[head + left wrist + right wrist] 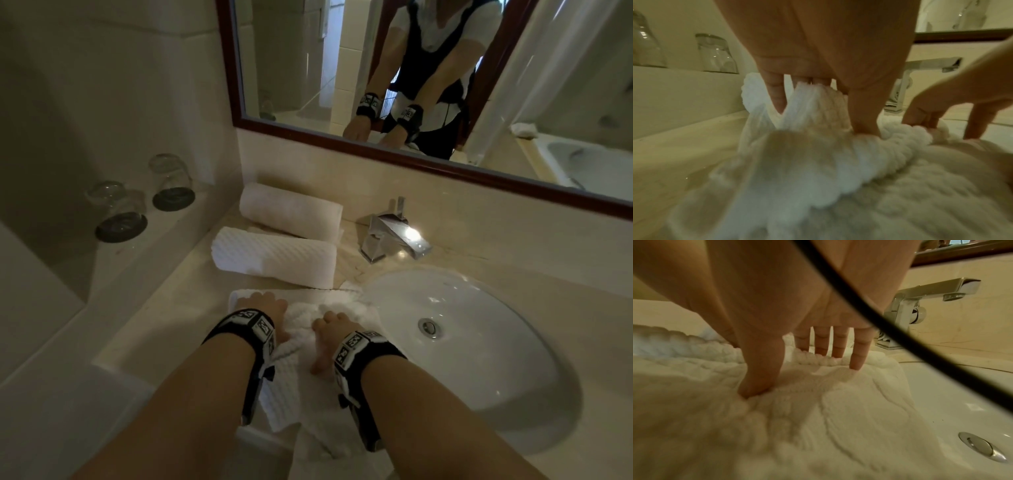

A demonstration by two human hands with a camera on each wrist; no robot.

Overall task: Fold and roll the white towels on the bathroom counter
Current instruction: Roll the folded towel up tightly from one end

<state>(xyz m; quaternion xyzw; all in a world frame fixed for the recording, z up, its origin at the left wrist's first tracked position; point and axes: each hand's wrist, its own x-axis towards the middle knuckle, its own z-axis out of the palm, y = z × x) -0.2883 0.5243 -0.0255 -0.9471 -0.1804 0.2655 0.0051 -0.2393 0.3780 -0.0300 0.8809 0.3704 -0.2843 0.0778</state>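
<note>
A white textured towel [287, 373] lies crumpled at the counter's front edge, left of the sink, one end hanging over the edge. My left hand [262, 305] holds a raised fold of this towel [818, 178], fingers behind it and thumb [863, 116] in front. My right hand [334, 323] rests beside it on the towel [797, 426], its straight fingers [838, 344] down at a low ridge and thumb [758, 378] pressing into the cloth. Two rolled white towels [291, 209] [274, 255] lie side by side behind the hands.
The white sink basin [479, 359] lies right of the towel, with a chrome faucet [394, 233] behind it. Two upturned glasses [120, 209] [171, 181] stand on a ledge at left. A framed mirror [411, 161] hangs on the wall. A black cable [879, 324] crosses the right wrist view.
</note>
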